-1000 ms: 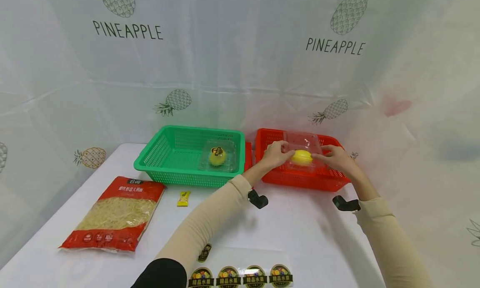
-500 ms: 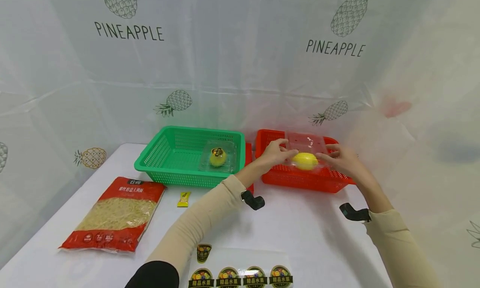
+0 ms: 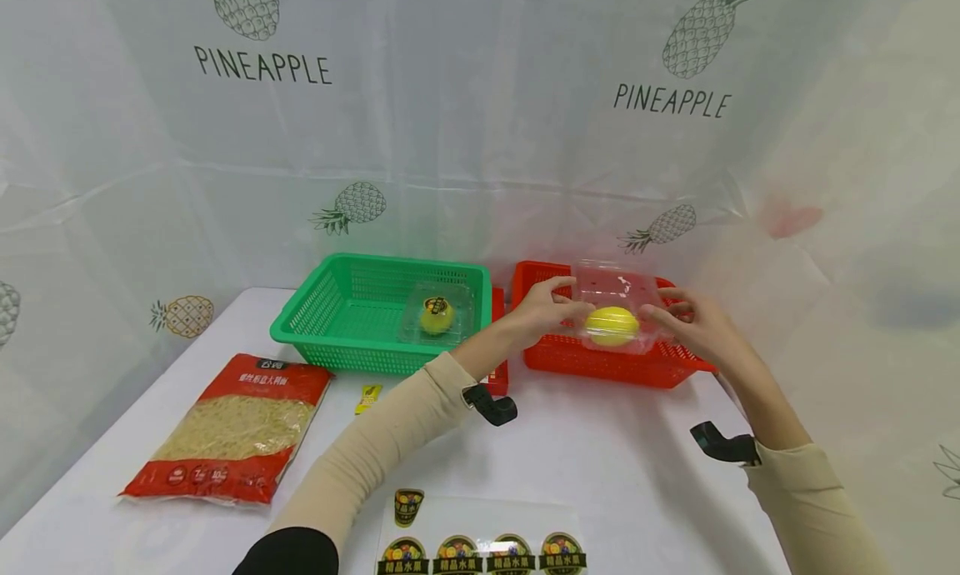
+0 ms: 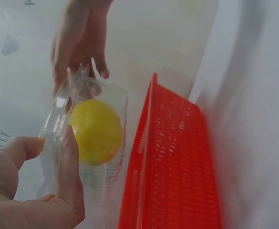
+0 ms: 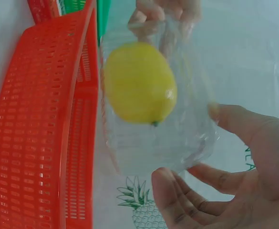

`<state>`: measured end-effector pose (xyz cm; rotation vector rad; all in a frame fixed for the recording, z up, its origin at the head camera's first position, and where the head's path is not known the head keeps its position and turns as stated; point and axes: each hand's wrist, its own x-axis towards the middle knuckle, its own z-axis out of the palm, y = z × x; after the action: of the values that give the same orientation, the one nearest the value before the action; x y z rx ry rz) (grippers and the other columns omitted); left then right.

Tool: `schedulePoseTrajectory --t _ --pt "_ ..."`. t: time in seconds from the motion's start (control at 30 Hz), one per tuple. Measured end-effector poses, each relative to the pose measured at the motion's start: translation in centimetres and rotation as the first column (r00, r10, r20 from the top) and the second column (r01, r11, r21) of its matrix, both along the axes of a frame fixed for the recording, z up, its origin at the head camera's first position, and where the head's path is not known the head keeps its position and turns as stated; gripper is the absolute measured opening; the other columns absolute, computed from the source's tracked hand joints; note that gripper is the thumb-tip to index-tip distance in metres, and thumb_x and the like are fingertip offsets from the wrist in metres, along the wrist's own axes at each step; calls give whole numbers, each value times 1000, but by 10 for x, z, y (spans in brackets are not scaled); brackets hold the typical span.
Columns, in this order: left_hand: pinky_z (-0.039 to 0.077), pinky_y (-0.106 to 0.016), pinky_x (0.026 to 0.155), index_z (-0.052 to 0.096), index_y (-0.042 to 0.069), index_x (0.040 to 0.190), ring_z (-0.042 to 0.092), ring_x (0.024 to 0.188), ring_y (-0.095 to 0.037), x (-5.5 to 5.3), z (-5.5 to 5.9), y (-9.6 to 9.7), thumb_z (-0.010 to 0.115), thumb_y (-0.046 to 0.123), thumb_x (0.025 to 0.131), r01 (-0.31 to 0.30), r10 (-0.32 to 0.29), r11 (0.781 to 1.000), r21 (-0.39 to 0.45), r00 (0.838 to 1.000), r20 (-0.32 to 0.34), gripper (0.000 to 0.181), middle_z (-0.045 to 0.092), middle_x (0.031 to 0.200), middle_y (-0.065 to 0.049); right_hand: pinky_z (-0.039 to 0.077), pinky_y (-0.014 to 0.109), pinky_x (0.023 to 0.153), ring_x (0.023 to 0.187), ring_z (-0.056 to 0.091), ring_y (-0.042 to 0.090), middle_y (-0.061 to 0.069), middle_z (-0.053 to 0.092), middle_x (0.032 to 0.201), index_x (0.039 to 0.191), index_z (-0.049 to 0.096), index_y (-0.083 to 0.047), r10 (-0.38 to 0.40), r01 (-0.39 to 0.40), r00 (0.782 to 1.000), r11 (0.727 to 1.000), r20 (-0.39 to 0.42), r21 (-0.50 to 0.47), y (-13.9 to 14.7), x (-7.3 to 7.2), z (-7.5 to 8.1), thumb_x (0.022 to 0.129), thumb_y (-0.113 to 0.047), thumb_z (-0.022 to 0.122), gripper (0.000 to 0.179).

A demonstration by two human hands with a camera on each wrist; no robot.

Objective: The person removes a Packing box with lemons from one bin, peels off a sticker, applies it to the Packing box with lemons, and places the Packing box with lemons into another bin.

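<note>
Between both hands is a clear plastic clamshell box [image 3: 617, 290] with a yellow lemon [image 3: 611, 327] inside. It is raised over the red basket [image 3: 600, 370], overlapping its rim in the head view. My left hand [image 3: 546, 310] pinches the box's left edge between thumb and fingers. On the opposite edge my right hand [image 3: 693, 325] grips it the same way. From the left wrist view, the lemon [image 4: 96, 132] shows through the clear wall, beside the red basket [image 4: 175, 157]. The right wrist view has the box [image 5: 144, 148] tilted, with the lemon [image 5: 140, 83] near its far end.
Left of the red basket stands a green basket [image 3: 352, 354], holding another clear box with a stickered yellow fruit [image 3: 437, 315]. A red-and-clear pasta bag [image 3: 232, 429] and a small yellow packet [image 3: 367, 397] lie on the table. A sticker sheet [image 3: 487, 517] is at the front.
Both hands have moved slightly to the right and toward me, bringing the box and lemon up out of the red basket. Baskets and bag stay put.
</note>
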<state>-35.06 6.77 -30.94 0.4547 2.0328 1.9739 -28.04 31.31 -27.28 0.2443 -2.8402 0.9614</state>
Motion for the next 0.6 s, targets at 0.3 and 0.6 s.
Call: schedulePoseTrajectory --t 0.3,0.6 --pt "61 -38 76 48 22 143 69 92 -19 15 -3 -17 78 20 84 60 -65 996 60 994 87 66 65 107 -9 60 42 80 104 62 37 30 52 135 150 35 -4 -2 3 1000 1000 1 -20 1 2 -1 95 -52 56 76" --pt "61 -39 78 50 25 141 70 93 -21 26 -9 -38 76 20 86 126 -129 991 42 990 66 61 61 110 -10 60 36 78 87 70 22 29 56 131 150 33 -4 32 -30 999 997 32 -69 -1 0 -2 95 -50 58 76"
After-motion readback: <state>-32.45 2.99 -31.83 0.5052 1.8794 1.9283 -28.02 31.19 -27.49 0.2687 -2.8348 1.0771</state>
